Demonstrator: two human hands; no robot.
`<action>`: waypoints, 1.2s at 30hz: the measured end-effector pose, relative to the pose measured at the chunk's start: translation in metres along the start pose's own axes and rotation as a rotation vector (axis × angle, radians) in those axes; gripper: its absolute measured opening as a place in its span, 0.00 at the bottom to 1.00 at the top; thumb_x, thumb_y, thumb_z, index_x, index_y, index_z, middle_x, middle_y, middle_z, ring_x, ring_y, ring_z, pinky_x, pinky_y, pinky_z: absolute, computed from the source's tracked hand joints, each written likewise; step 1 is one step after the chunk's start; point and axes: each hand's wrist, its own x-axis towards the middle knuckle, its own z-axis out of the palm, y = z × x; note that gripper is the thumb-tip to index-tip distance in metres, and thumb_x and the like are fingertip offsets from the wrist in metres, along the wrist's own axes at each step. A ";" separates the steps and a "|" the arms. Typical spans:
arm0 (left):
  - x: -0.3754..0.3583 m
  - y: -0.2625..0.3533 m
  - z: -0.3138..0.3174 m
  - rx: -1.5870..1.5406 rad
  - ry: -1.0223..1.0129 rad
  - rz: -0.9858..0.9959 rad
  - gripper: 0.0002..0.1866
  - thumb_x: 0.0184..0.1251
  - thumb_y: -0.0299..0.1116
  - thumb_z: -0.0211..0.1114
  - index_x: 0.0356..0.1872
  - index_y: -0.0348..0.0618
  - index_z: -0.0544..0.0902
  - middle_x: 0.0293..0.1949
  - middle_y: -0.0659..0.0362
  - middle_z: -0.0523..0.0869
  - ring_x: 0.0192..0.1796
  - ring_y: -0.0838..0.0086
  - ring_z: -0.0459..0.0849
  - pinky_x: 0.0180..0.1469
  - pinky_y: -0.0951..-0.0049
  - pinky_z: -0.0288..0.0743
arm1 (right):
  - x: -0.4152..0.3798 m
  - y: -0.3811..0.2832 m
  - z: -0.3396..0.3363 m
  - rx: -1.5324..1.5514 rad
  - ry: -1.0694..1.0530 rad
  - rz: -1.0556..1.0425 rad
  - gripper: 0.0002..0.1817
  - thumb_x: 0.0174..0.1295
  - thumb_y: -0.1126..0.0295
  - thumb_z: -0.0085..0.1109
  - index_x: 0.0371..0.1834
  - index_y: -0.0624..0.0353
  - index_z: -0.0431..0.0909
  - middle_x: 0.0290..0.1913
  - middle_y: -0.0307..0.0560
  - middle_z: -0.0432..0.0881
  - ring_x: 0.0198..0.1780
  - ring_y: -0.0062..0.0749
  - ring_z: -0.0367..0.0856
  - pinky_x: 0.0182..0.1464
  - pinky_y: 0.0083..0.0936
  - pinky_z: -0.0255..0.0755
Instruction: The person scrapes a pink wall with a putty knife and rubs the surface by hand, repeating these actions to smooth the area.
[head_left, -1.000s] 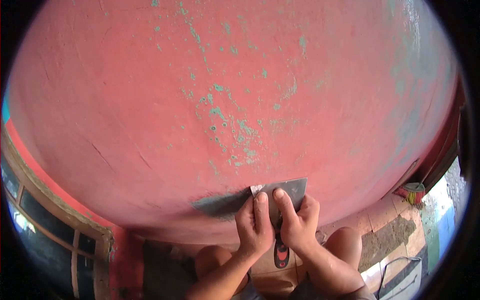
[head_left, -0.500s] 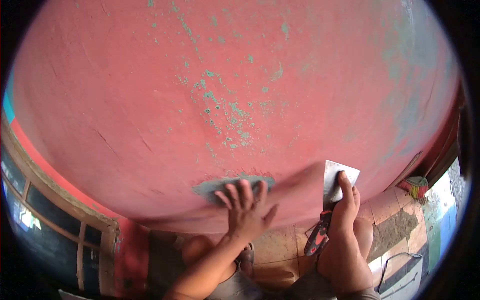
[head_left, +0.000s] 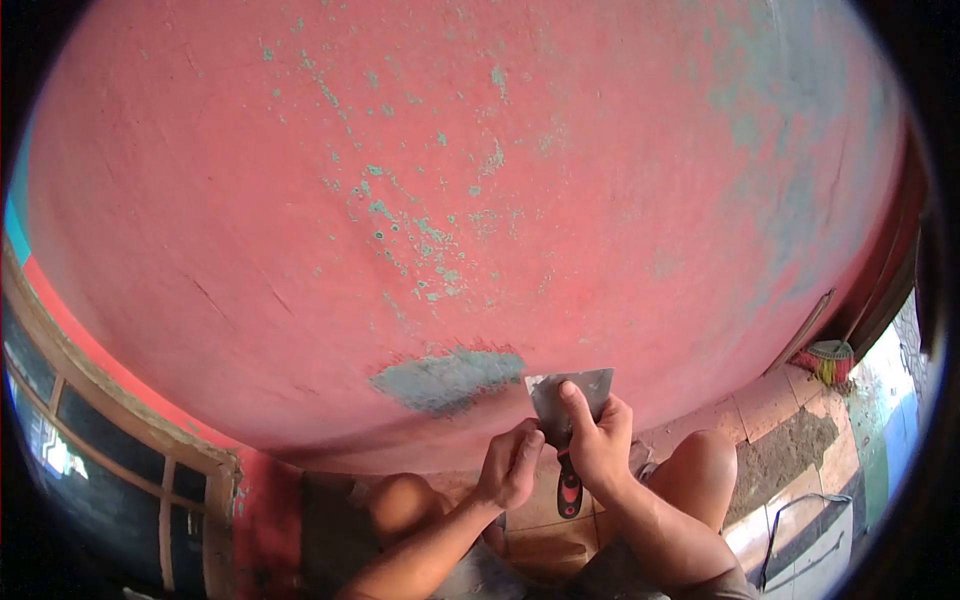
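Note:
My right hand (head_left: 598,440) grips a putty knife (head_left: 568,480) with a black and red handle, its thumb lying on the wide metal blade, which points up. Close beside it, my left hand (head_left: 510,465) is closed, fingers curled and thumb along them. Its fingertips are at the lower left edge of the blade; whether they touch it or hold anything is hidden. Just beyond both hands, a rough grey patch (head_left: 445,380) of bare surface shows low on the red wall (head_left: 640,200).
Green flecks of older paint mark the wall higher up. A wood-framed window (head_left: 165,490) stands at the left. To the right are a broom head (head_left: 828,362) with coloured bristles and a broken strip (head_left: 790,460) in the tiled floor. My bent knees flank the hands.
My left hand has left the grey patch and drawn back to the putty knife, its spread fingers now curled. My right hand has brought the knife leftward and slightly down. The view has shifted slightly.

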 end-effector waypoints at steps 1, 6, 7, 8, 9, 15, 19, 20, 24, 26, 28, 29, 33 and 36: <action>0.000 -0.001 -0.002 0.020 0.003 -0.017 0.16 0.81 0.38 0.49 0.36 0.37 0.77 0.27 0.65 0.74 0.32 0.83 0.69 0.34 0.76 0.65 | 0.001 0.004 0.002 -0.006 0.000 -0.018 0.16 0.73 0.61 0.61 0.33 0.64 0.80 0.25 0.36 0.80 0.22 0.15 0.75 0.22 0.17 0.68; 0.018 0.020 0.011 -0.024 0.174 -0.051 0.16 0.82 0.40 0.50 0.33 0.41 0.73 0.27 0.69 0.70 0.29 0.87 0.64 0.30 0.79 0.60 | 0.005 0.017 0.010 -0.008 0.049 -0.115 0.14 0.72 0.63 0.62 0.35 0.64 0.79 0.25 0.35 0.80 0.21 0.15 0.74 0.20 0.18 0.68; 0.023 0.019 0.010 -0.024 0.186 -0.033 0.16 0.83 0.40 0.50 0.34 0.42 0.73 0.27 0.69 0.71 0.29 0.87 0.64 0.30 0.79 0.60 | 0.006 0.018 0.010 -0.010 0.056 -0.086 0.13 0.71 0.65 0.63 0.37 0.65 0.79 0.29 0.37 0.82 0.26 0.15 0.75 0.26 0.18 0.70; 0.024 0.018 0.009 -0.023 0.198 -0.019 0.15 0.83 0.40 0.50 0.34 0.42 0.73 0.27 0.69 0.71 0.29 0.87 0.64 0.30 0.79 0.60 | 0.006 0.020 0.009 -0.012 0.064 -0.054 0.12 0.71 0.66 0.63 0.39 0.66 0.80 0.32 0.38 0.84 0.31 0.16 0.76 0.32 0.19 0.72; 0.024 0.015 0.008 -0.040 0.201 -0.068 0.15 0.83 0.40 0.49 0.37 0.40 0.74 0.30 0.68 0.73 0.33 0.86 0.66 0.35 0.78 0.62 | 0.006 0.022 0.009 -0.015 0.073 -0.018 0.11 0.70 0.68 0.64 0.41 0.68 0.80 0.36 0.40 0.86 0.36 0.16 0.78 0.39 0.19 0.74; 0.023 -0.001 0.025 -0.194 0.235 -0.132 0.18 0.85 0.39 0.45 0.48 0.34 0.78 0.40 0.56 0.82 0.44 0.75 0.79 0.47 0.71 0.75 | 0.007 0.036 0.017 -0.027 0.152 -0.193 0.10 0.70 0.69 0.64 0.43 0.68 0.79 0.37 0.40 0.85 0.38 0.17 0.78 0.41 0.19 0.74; 0.026 0.008 0.036 -0.188 0.312 -0.107 0.19 0.85 0.39 0.43 0.51 0.34 0.78 0.44 0.54 0.83 0.48 0.73 0.80 0.50 0.70 0.75 | 0.008 0.041 0.016 0.000 0.148 -0.137 0.10 0.70 0.69 0.63 0.41 0.68 0.79 0.36 0.40 0.85 0.38 0.17 0.78 0.41 0.19 0.74; 0.025 0.008 0.036 -0.182 0.308 -0.118 0.19 0.85 0.40 0.43 0.51 0.34 0.78 0.44 0.54 0.83 0.47 0.73 0.80 0.50 0.70 0.75 | 0.009 0.041 0.015 0.000 0.151 -0.131 0.10 0.70 0.69 0.63 0.41 0.68 0.79 0.36 0.40 0.85 0.38 0.17 0.78 0.41 0.19 0.74; 0.022 0.005 0.038 -0.187 0.311 -0.176 0.20 0.85 0.40 0.43 0.50 0.34 0.78 0.43 0.55 0.83 0.47 0.73 0.80 0.50 0.71 0.75 | 0.007 0.034 0.015 -0.054 0.156 -0.093 0.11 0.70 0.68 0.64 0.41 0.68 0.80 0.36 0.39 0.85 0.38 0.16 0.78 0.41 0.19 0.74; 0.020 0.002 0.038 -0.175 0.314 -0.209 0.20 0.85 0.40 0.43 0.49 0.34 0.78 0.42 0.56 0.84 0.46 0.74 0.80 0.49 0.71 0.75 | 0.007 0.039 0.013 -0.066 0.165 -0.072 0.11 0.70 0.68 0.64 0.40 0.68 0.80 0.35 0.39 0.85 0.38 0.16 0.78 0.41 0.19 0.74; 0.019 0.000 0.038 -0.135 0.313 -0.235 0.19 0.85 0.40 0.43 0.48 0.34 0.79 0.40 0.56 0.84 0.44 0.75 0.80 0.47 0.72 0.75 | 0.007 0.041 0.013 -0.062 0.171 -0.062 0.11 0.70 0.68 0.64 0.40 0.68 0.80 0.35 0.39 0.85 0.37 0.16 0.78 0.40 0.19 0.74; 0.019 0.001 0.038 -0.135 0.334 -0.221 0.19 0.85 0.40 0.44 0.47 0.34 0.79 0.39 0.56 0.83 0.43 0.75 0.80 0.46 0.72 0.75 | 0.007 0.039 0.013 -0.051 0.173 -0.064 0.11 0.70 0.68 0.65 0.39 0.68 0.80 0.35 0.39 0.85 0.36 0.16 0.78 0.39 0.19 0.74; 0.031 0.014 0.035 -0.039 0.382 -0.142 0.18 0.84 0.39 0.46 0.43 0.34 0.79 0.35 0.55 0.83 0.40 0.76 0.79 0.41 0.71 0.74 | 0.013 0.029 0.019 -0.086 0.179 -0.184 0.11 0.69 0.68 0.65 0.38 0.68 0.80 0.33 0.39 0.85 0.35 0.16 0.78 0.38 0.20 0.75; 0.031 0.018 0.039 -0.061 0.382 -0.138 0.18 0.84 0.38 0.46 0.41 0.34 0.78 0.35 0.54 0.83 0.39 0.75 0.79 0.40 0.71 0.74 | 0.014 0.028 0.012 -0.165 0.141 -0.144 0.11 0.68 0.69 0.65 0.38 0.68 0.80 0.32 0.39 0.85 0.35 0.17 0.78 0.39 0.20 0.75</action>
